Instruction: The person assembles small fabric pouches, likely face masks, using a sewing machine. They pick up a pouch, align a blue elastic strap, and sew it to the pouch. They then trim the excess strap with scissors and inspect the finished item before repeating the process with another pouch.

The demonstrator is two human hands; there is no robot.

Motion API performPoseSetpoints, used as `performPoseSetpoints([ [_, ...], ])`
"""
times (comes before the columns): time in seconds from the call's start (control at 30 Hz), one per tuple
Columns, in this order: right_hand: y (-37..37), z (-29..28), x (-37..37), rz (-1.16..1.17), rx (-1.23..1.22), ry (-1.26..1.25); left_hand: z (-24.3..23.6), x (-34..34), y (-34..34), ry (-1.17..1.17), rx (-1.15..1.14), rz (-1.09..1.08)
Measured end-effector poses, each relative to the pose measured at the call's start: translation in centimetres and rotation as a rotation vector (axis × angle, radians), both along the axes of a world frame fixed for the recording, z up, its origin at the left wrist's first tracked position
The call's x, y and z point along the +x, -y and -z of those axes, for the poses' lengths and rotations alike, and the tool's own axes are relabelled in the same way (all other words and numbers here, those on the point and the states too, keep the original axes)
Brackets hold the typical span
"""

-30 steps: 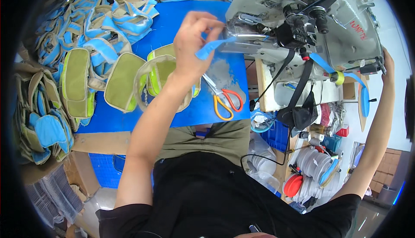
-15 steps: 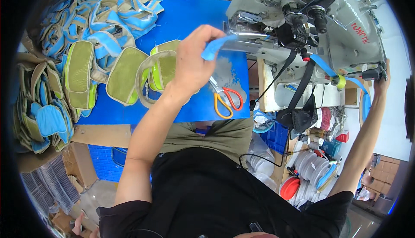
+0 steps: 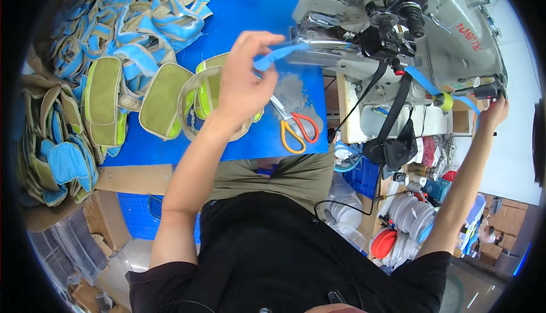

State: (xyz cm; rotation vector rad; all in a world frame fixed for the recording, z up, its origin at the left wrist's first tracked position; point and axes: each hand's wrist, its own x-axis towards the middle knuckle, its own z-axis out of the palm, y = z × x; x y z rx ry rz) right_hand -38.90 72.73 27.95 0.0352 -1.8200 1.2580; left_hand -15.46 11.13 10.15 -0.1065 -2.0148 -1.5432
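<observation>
Two hands [image 3: 242, 80] [image 3: 494, 114], one machine [image 3: 435, 51], one scissors [image 3: 288, 116]

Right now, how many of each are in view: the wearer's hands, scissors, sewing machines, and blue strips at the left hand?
Wearer's hands, left hand and right hand: 2
Scissors: 1 pair
Sewing machine: 1
Blue strip at the left hand: 1
Total: 5

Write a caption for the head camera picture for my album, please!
Left hand at a blue strip, right hand by the right end of the sewing machine, scissors on the table.
</observation>
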Motion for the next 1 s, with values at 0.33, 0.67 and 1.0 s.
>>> performPoseSetpoints([
  [0.33, 28.5, 9.3, 14.6, -0.283, 0.886, -0.046, 0.8, -1.2, 2.5, 0.11, 0.167, 0.276],
  [0.67, 27.7, 10.6, 10.6, -0.271, 1.072, 0.18, -1.5, -1.6, 4.4, 0.331, 0.071, 0.453],
  [1.0, 28.5, 10.6, 10.2, -0.297, 0.983, 0.247, -0.6, -3.2, 3.8, 0.452, 0.641, 0.669],
])
